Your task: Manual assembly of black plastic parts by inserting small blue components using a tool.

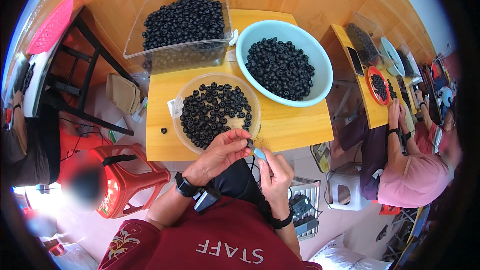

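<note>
My left hand (220, 155) pinches a small black ring-shaped part (250, 143) between thumb and fingers, just in front of the table's near edge. Closed around a light-blue slim tool (259, 153), my right hand (276, 176) brings its tip up against or very near that part; actual contact is too small to tell. The tool's kind does not show. Just beyond my left hand is a round clear tub (255, 120), partly filled with similar black parts (215, 110). A light-blue basin (326, 82) heaped with more of them stands to the right.
A clear rectangular bin (190, 60) of black parts stands at the back left of the yellow table (295, 130). One loose part (164, 130) lies near the left edge. A red stool (135, 175) is at left. Co-workers sit on both sides, one in pink (415, 180).
</note>
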`<action>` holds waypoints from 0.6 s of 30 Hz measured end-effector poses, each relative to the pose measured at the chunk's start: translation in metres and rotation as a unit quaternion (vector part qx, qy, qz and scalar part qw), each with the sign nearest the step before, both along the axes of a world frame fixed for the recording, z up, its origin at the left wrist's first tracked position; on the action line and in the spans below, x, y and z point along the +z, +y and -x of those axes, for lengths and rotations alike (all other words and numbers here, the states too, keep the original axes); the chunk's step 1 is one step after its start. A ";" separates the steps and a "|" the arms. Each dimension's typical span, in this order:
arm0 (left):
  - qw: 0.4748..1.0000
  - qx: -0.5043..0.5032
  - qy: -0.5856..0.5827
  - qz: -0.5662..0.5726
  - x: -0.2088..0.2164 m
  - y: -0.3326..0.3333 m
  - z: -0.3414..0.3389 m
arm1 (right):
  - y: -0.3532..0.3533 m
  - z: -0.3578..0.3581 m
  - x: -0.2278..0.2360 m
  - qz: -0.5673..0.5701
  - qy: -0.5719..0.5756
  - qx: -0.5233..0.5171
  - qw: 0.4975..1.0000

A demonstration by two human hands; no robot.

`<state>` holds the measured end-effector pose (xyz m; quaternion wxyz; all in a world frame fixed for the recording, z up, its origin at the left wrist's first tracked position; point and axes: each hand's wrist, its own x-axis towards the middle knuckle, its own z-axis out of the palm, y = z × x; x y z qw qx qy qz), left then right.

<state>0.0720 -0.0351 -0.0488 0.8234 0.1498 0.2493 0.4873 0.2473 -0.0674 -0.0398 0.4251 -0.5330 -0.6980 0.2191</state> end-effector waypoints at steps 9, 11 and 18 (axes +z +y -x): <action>1.000 -0.016 0.000 0.011 -0.002 0.002 -0.010 | 0.003 -0.007 -0.006 -0.044 -0.036 -0.028 0.998; 0.999 -0.045 -0.024 -0.003 0.006 -0.003 -0.014 | 0.005 -0.018 -0.019 -0.054 -0.059 -0.052 0.995; 0.997 -0.047 -0.061 0.003 0.007 0.000 -0.013 | 0.001 -0.037 -0.018 0.014 -0.040 -0.109 0.993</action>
